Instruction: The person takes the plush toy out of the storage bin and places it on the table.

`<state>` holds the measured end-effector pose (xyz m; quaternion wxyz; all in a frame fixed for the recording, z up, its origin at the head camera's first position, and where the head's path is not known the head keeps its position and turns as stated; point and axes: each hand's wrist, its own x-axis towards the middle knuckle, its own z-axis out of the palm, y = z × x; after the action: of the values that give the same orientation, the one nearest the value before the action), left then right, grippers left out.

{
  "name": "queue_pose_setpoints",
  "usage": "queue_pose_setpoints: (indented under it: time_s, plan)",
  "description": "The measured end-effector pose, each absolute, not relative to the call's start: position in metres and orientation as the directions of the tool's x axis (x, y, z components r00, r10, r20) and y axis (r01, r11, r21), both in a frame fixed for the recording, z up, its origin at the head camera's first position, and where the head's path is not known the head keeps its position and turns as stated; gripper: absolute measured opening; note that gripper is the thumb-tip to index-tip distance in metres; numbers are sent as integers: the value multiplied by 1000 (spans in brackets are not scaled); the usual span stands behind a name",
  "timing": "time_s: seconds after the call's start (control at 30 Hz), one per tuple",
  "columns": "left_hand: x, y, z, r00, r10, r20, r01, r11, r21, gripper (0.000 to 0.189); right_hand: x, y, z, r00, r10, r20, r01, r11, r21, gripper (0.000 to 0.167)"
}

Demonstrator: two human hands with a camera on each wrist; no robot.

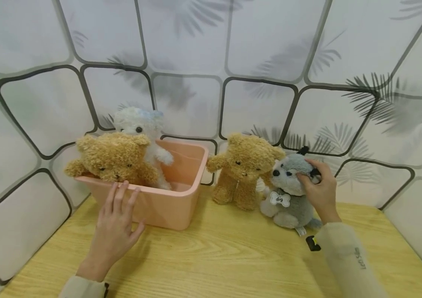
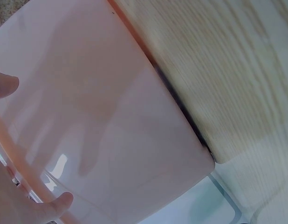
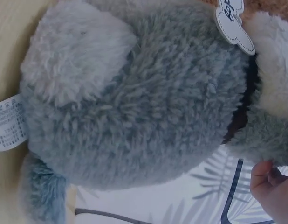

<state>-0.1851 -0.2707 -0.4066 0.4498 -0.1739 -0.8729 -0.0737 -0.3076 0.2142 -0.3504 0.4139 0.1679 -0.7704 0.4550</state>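
Observation:
My right hand [image 1: 322, 189] pinches the head of a grey-and-white plush dog [image 1: 296, 211], thumb on its face and fingers behind. The dog sits on the table with a bone-shaped tag at its neck. Filling the right wrist view is its furry grey body [image 3: 148, 98], with my right hand [image 3: 274, 189] at the head. My left hand [image 1: 116, 223] rests straight fingers on the front rim of a pink bin [image 1: 159, 207]. Inside the bin are a brown teddy bear [image 1: 114, 157] and a white plush toy [image 1: 151, 140].
Another brown teddy bear [image 1: 238, 174] sits between the bin and the dog, touching or very near the dog. A small black item [image 1: 313, 243] is by the right sleeve. Patterned walls [image 1: 192, 37] enclose the wooden table [image 1: 229, 256] behind and at both sides.

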Motion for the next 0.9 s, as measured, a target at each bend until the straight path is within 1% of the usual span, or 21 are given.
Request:
queue_pose_setpoints:
  time_s: [0.17, 0.3, 0.47, 0.9]
  plan:
    - [-186, -269, -408, -533, 237, 812, 373, 927, -25, 68, -309, 223, -350, -632, 93, 769, -609, 554, -567, 43]
    - [-186, -269, -407, -533, 240, 811, 377, 926, -26, 67, -313, 227, -353, -625, 108, 773, -609, 553, -569, 44]
    - [-187, -271, -407, -535, 236, 812, 364, 931, -30, 70, -319, 223, -358, -631, 72, 773, -632, 530, -565, 44]
    - [-185, -269, -408, -547, 229, 805, 360, 933, -21, 72, -311, 218, -356, -697, 74, 714, -573, 542, -615, 45]
